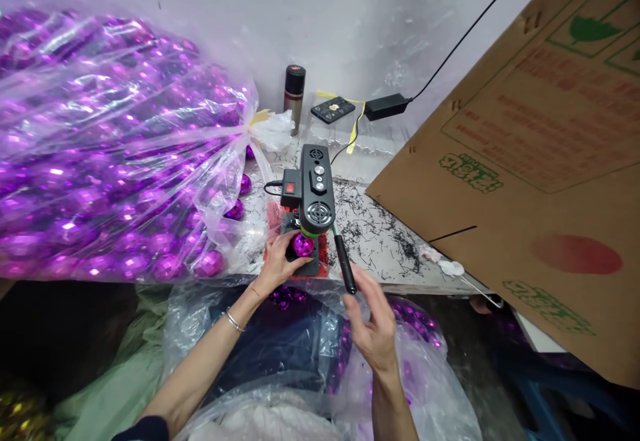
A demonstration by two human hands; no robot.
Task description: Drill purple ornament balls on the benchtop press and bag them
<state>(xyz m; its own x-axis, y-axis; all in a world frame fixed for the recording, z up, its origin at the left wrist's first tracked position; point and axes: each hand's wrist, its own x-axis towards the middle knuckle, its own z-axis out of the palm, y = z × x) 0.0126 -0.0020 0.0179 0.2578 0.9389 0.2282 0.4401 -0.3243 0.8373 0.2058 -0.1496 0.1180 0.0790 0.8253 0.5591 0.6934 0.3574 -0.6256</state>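
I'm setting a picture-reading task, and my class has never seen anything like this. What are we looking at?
This single picture comes from a camera worn on a person's head, looking down at their work. The left hand holds a faceted purple ball beneath the upper part of a black lever-operated machine. The right hand curls near its black handle; contact is unclear. Black scraps litter the white tabletop. A clear plastic bag of similar balls lies left; a cardboard box is at right.
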